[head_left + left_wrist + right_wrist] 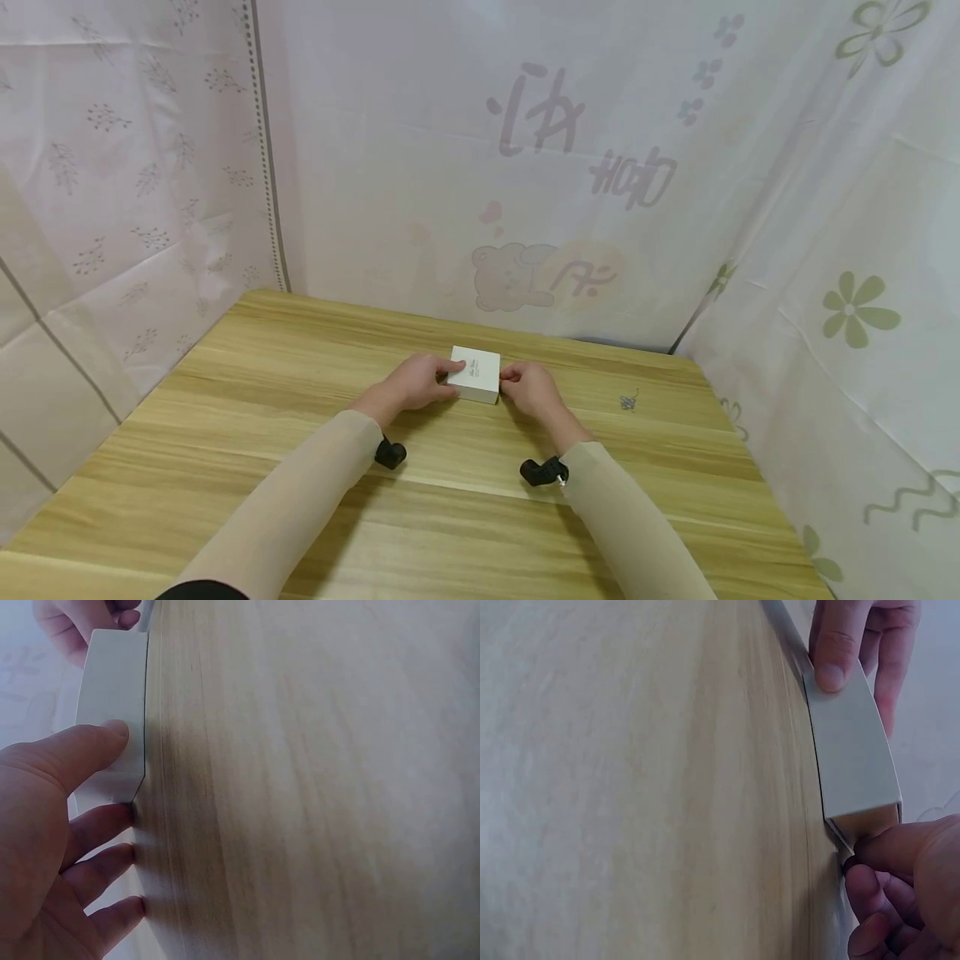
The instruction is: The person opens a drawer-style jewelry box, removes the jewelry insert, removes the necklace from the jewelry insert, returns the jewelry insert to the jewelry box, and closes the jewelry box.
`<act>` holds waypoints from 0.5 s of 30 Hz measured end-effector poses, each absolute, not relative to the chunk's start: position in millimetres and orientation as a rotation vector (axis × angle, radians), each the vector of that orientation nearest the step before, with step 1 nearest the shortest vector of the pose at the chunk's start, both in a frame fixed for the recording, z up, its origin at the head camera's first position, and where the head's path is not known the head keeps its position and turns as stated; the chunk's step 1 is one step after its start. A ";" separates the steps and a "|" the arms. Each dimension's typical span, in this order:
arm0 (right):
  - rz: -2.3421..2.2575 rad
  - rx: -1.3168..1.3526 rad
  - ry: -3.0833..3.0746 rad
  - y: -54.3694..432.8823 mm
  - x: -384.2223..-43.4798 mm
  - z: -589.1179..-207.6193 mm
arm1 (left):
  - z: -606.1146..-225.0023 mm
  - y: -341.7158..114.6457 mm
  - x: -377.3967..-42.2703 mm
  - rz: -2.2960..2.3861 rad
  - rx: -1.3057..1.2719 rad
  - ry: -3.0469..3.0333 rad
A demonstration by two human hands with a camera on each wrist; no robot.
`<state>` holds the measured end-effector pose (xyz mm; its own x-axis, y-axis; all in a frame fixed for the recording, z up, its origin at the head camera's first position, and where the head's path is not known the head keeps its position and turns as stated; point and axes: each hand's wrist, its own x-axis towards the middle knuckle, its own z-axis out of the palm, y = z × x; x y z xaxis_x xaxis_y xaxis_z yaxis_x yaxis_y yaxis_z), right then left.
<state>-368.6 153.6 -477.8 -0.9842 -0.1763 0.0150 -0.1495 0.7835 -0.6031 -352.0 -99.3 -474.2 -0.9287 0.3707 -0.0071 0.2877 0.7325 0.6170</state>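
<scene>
A small white box (480, 372) with dark lettering on top lies on the wooden table, between both hands. My left hand (417, 380) grips its left end, fingers and thumb on opposite sides; the left wrist view shows the thumb (105, 742) laid along one face. At the box's right end is my right hand (531, 388). In the right wrist view its thumb and index finger pinch a small dark tab (850, 862) at the brownish end of the box (856, 750). Most of that tab is hidden by the fingers.
To the right of the hands, a small tangled silvery thing (627, 402) lies on the wooden table (420, 533). Patterned curtains (390, 167) hang behind the table and along both sides. Each wrist carries a black camera mount (390, 454).
</scene>
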 end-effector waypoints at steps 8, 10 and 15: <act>-0.926 -0.260 2.953 152.3 -371.2 -481.5 | -475.0 -97.7 -352.4 0.981 0.536 2.800; -0.914 -0.262 2.959 151.4 -371.4 -481.3 | -475.2 -97.6 -352.7 0.981 0.536 2.800; -0.902 -0.268 2.966 147.9 -369.2 -478.0 | -476.6 -97.4 -354.0 0.978 0.519 2.794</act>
<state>-369.2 147.9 -478.0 -0.9848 -0.1727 0.0211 -0.1552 0.8173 -0.5549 -354.0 -97.4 -476.6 -0.9314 0.3638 -0.0138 0.2757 0.7296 0.6258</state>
